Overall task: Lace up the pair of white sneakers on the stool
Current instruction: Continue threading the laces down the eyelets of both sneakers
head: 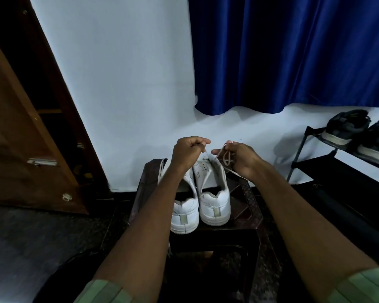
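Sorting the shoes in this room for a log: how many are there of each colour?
White sneakers on the stool: 2, left and right
Dark shoes on the rack: 2, one beside the other
Total: 4

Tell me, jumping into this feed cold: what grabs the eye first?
Both hands, raised at centre frame: the left hand and the right hand each pinch an end of a lace running up from the right-hand white sneaker. The pair sits heels toward the camera on a dark stool, the left sneaker partly behind the left forearm. Behind, a deep blue curtain fills the upper right.
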### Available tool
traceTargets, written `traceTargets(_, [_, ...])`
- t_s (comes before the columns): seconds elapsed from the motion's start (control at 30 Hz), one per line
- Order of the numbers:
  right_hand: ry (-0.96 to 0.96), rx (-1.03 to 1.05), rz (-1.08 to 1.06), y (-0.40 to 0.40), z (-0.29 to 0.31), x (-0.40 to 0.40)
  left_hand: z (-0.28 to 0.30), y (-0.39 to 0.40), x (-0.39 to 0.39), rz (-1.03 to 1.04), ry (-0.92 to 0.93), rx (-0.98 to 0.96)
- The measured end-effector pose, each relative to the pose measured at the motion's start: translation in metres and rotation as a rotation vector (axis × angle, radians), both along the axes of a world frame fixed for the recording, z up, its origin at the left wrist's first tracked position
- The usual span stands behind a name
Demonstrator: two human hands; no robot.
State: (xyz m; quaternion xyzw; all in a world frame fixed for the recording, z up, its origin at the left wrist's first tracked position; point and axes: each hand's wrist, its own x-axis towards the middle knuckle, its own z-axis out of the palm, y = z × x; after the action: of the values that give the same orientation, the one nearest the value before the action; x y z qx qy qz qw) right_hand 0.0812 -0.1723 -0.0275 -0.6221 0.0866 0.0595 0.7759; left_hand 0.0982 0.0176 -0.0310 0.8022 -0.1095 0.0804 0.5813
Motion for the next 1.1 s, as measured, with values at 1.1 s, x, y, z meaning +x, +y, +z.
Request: traceTargets(1.1, [0.072,-1.274,0.015,-0.006,-0.001,-0.011,-0.011,-0.001,0.002,-0.174,0.116,0.312])
